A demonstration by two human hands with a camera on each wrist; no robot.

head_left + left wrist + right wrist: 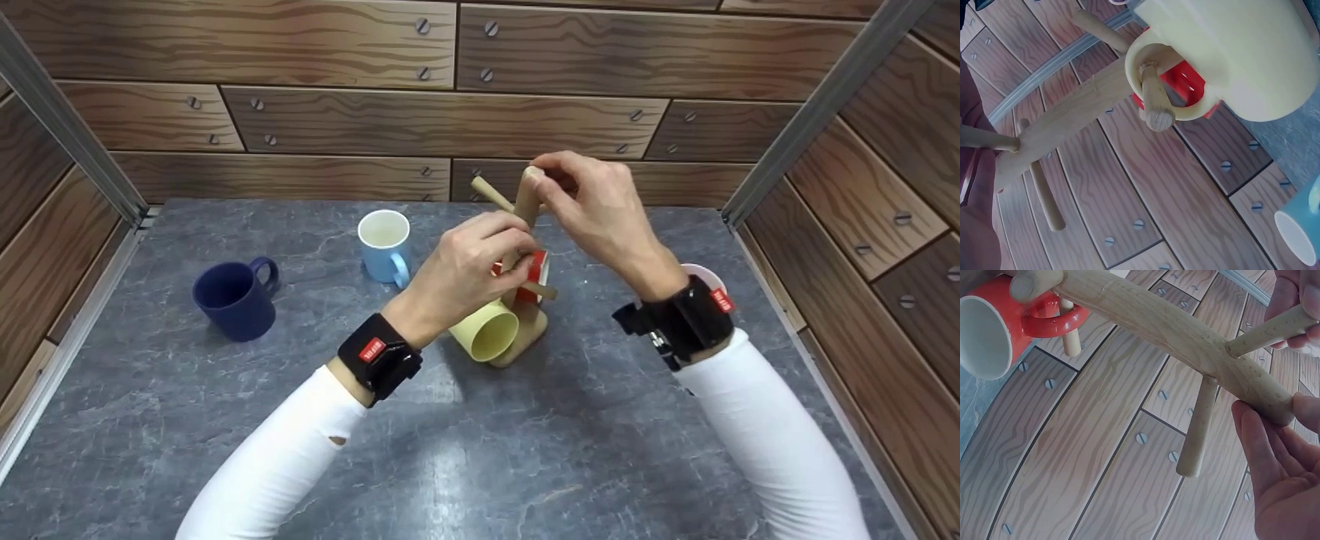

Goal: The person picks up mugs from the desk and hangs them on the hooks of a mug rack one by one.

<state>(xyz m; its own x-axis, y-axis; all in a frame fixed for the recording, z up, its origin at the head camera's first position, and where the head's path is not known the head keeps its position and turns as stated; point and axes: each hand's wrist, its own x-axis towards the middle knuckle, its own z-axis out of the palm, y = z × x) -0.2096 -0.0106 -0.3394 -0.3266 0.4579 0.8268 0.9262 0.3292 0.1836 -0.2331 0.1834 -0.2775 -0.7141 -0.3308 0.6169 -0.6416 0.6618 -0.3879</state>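
Note:
A wooden mug tree [529, 202] stands on its base [531, 330] in front of me. My right hand [600, 210] holds the top of its post, thumb and fingers on either side of the end in the right wrist view. With my left hand [480, 259] I pinch one of the upper pegs [1269, 331]. A pale yellow mug [1230, 56] hangs by its handle on a lower peg [1157, 104], its mouth toward me in the head view. Behind it hangs a red mug [1008, 304], white inside, partly hidden by my left hand in the head view.
A light blue mug [386, 255] stands upright left of the mug tree. Farther left is a dark blue mug [236, 304]. A pink mug [703, 276] shows partly behind my right wrist. Wood-patterned walls [337, 120] enclose the grey tabletop [525, 450].

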